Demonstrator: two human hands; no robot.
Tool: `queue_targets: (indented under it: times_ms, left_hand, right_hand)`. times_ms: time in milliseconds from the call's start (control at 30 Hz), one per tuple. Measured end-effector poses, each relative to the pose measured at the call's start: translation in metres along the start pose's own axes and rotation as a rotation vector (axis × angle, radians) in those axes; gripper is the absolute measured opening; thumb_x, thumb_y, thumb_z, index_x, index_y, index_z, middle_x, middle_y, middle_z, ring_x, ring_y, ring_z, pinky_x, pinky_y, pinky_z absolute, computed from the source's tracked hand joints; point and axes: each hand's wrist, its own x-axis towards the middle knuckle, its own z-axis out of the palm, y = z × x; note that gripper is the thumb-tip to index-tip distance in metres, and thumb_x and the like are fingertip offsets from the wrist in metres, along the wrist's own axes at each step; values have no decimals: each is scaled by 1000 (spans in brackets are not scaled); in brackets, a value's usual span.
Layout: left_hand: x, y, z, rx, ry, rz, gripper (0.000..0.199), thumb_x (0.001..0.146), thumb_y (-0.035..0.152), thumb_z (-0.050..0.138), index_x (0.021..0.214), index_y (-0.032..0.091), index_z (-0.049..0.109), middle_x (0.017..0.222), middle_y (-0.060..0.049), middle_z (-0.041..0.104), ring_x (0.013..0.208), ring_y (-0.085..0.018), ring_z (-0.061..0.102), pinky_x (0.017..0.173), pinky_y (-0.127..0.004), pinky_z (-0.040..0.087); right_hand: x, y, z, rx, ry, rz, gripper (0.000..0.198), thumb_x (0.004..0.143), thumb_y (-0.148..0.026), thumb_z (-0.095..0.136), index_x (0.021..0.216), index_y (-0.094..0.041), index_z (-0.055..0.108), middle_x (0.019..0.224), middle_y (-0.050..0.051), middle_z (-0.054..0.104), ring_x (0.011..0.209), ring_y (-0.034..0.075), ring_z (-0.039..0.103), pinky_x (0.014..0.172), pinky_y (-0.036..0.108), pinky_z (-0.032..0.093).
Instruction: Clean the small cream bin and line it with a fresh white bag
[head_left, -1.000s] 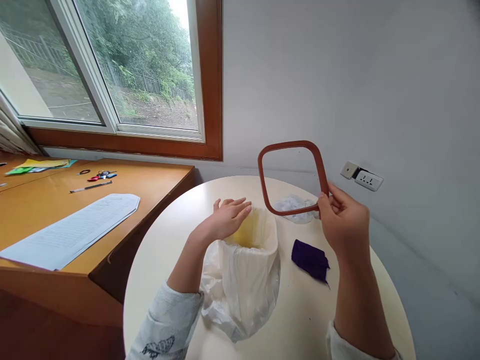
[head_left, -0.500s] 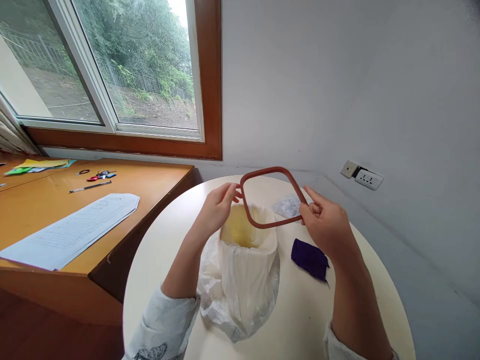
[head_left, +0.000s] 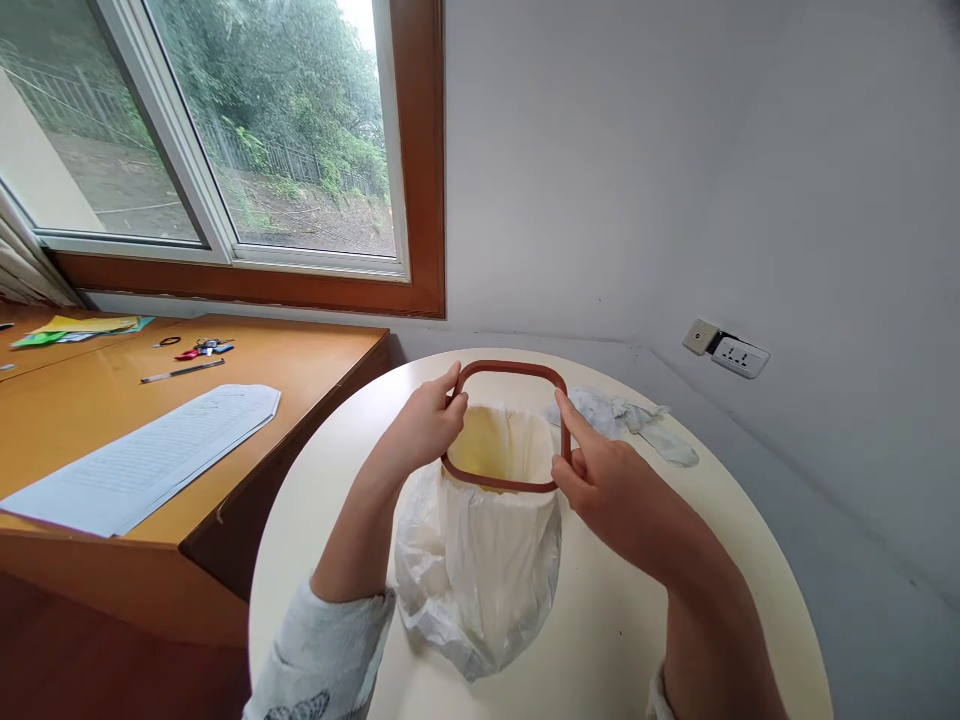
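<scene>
A reddish-brown bin rim (head_left: 504,485), a rounded square ring, is gripped by both hands over a bin lined with a white plastic bag (head_left: 487,590). My left hand (head_left: 424,425) pinches its left side between thumb and fingers. On the opposite side my right hand (head_left: 607,480) is closed, with the index finger stretched along the ring. The ring's front bar overlaps the bin's front lip in view; whether they touch I cannot tell. Yellowish bin wall (head_left: 480,440) shows through the bag inside. Loose bag folds hang around the bin's outside.
The bin stands on a round white table (head_left: 322,520). Crumpled pale plastic or cloth (head_left: 660,435) lies at its back right. On the wooden desk (head_left: 322,350) to the left are papers (head_left: 150,460), a pen (head_left: 184,371) and keys (head_left: 210,347). A wall socket (head_left: 740,356) is at right.
Both hands have brought the ring left and lower, turning it level over the bin's mouth. The dark purple cloth has gone from sight where my right hand and forearm now are.
</scene>
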Motion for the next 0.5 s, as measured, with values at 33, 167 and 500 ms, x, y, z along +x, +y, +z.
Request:
queue_targets:
  times_ms: [33,167,500]
  left_hand:
    - [0,0,0,-10,-15,-2,26,83,32,36,100,20,52,54,3,41,48,-13,42,40,-21,28]
    - [2,-2,1,12,-46,-1,20,82,30,35,82,20,52,54,3,40,46,-12,41,42,-23,31]
    - [4,-9,1,289,-4,30,28,79,26,36,91,21,61,82,-6,65,67,-19,57,54,-27,39]
  right_hand:
    - [1,0,0,1,-6,7,66,83,-27,34,144,-27,8,50,-8,35,45,11,38,39,20,23]
    - [8,1,2,12,-14,41,65,84,-26,33,144,-23,7,52,-7,38,46,11,40,41,21,24]
    - [15,3,13,-170,-94,38,62,84,-25,29,143,-13,14,60,0,48,56,15,45,48,23,25]
